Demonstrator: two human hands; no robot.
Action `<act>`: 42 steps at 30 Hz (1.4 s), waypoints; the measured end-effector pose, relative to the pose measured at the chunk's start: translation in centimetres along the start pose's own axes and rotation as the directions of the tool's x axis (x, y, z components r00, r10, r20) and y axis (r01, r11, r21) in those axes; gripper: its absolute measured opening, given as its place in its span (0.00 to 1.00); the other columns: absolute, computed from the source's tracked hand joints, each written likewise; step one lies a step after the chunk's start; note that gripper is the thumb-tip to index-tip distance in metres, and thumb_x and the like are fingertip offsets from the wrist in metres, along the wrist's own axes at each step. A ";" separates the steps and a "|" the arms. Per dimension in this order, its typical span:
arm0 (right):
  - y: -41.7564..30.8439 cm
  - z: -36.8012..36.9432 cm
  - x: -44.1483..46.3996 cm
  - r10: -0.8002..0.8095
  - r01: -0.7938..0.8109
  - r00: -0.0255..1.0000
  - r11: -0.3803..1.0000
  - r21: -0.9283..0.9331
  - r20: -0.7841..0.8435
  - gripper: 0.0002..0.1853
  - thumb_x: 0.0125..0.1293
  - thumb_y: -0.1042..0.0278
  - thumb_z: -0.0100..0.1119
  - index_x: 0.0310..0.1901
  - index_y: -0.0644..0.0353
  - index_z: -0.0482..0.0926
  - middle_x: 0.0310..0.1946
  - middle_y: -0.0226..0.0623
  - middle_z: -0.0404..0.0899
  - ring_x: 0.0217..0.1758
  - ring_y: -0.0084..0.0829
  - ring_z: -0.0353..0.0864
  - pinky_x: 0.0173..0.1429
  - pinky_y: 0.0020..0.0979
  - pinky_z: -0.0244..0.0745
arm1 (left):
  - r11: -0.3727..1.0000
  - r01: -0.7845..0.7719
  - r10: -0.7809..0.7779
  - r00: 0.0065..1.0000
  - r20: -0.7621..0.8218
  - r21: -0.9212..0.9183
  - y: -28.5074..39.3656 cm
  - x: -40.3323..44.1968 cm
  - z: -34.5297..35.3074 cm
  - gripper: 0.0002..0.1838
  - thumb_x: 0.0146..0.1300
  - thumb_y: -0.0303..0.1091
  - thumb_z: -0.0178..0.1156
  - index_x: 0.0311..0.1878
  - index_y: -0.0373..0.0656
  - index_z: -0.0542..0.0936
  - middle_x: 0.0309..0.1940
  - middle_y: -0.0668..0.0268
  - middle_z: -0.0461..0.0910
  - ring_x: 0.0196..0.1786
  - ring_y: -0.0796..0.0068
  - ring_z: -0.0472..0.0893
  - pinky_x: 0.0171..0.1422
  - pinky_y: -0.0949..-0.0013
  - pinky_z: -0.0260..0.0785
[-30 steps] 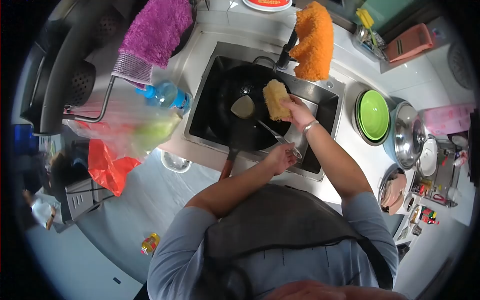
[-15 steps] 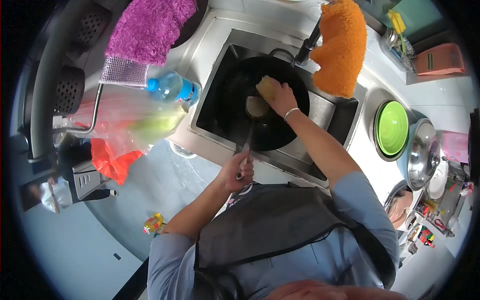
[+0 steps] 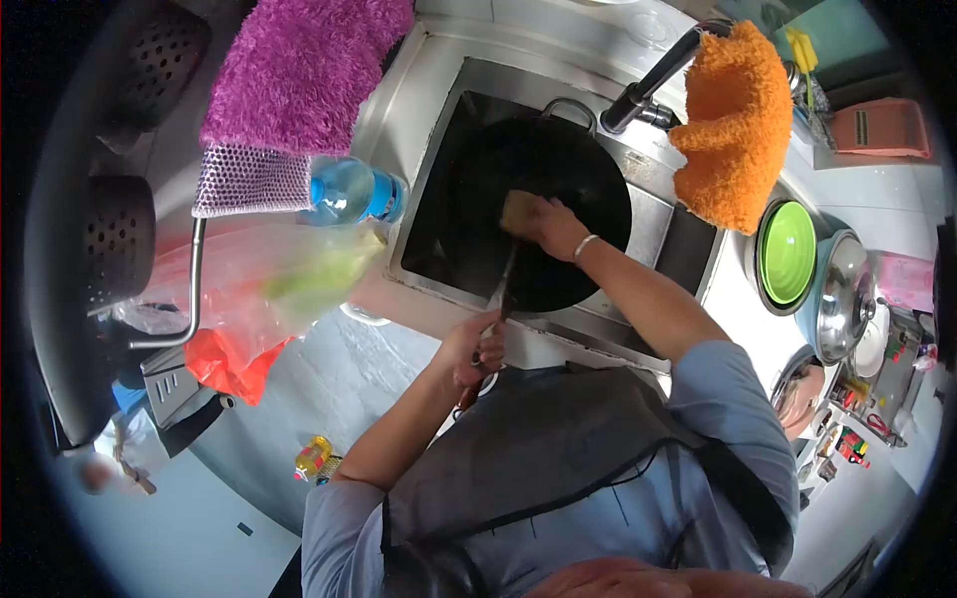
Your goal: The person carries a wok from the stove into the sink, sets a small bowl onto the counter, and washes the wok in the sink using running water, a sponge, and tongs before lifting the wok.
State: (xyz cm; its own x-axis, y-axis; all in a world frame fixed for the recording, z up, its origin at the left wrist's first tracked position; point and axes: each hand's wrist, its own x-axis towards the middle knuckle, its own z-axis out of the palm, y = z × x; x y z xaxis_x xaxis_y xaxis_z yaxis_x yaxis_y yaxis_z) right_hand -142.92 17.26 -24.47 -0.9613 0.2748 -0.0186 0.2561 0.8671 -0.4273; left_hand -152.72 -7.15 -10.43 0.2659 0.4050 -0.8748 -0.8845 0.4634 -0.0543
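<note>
A black wok [image 3: 588, 179] sits in the metal sink [image 3: 469, 75]. My right hand [image 3: 558, 229], with a bracelet at its wrist, is closed on a yellowish sponge [image 3: 519, 214] over the middle of the wok. The sponge covers the head of a metal spatula [image 3: 506, 274]. Its handle is gripped by my left hand [image 3: 473, 351], near the sink's front edge. The wok's wooden handle [image 3: 469, 397] shows just below that hand.
An orange cloth [image 3: 733, 130] hangs on the black faucet [image 3: 658, 75]. A purple cloth [image 3: 289, 80], a blue-capped bottle [image 3: 349, 191] and plastic bags [image 3: 269, 274] are at the left. Green bowls [image 3: 788, 252] and a lidded pot [image 3: 842, 294] stand right. Another person [image 3: 135, 444] is far left.
My right hand has brought the sponge down from above the sink onto the spatula's head. My left hand has moved left and closed on the spatula's handle. The whole view has shifted.
</note>
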 end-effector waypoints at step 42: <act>-4.6 -5.4 -1.1 0.298 -0.241 0.953 0.846 0.476 -0.047 0.25 0.56 0.60 0.62 0.56 0.58 0.75 0.49 0.52 0.77 0.52 0.51 0.77 0.57 0.43 0.74 | 0.018 -0.281 0.587 0.780 0.218 0.959 3.1 1.7 -0.5 0.16 0.70 0.43 0.52 0.39 0.38 0.74 0.21 0.58 0.76 0.20 0.59 0.75 0.27 0.60 0.66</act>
State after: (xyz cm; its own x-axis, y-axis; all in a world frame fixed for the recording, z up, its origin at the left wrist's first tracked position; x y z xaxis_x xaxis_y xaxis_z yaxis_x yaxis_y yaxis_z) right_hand -142.47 15.16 -17.57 -0.8353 0.5400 -0.1030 0.4004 0.4694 -0.7870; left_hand -155.24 -5.44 -12.33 -0.2279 0.7594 -0.6094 0.2772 0.6506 0.7071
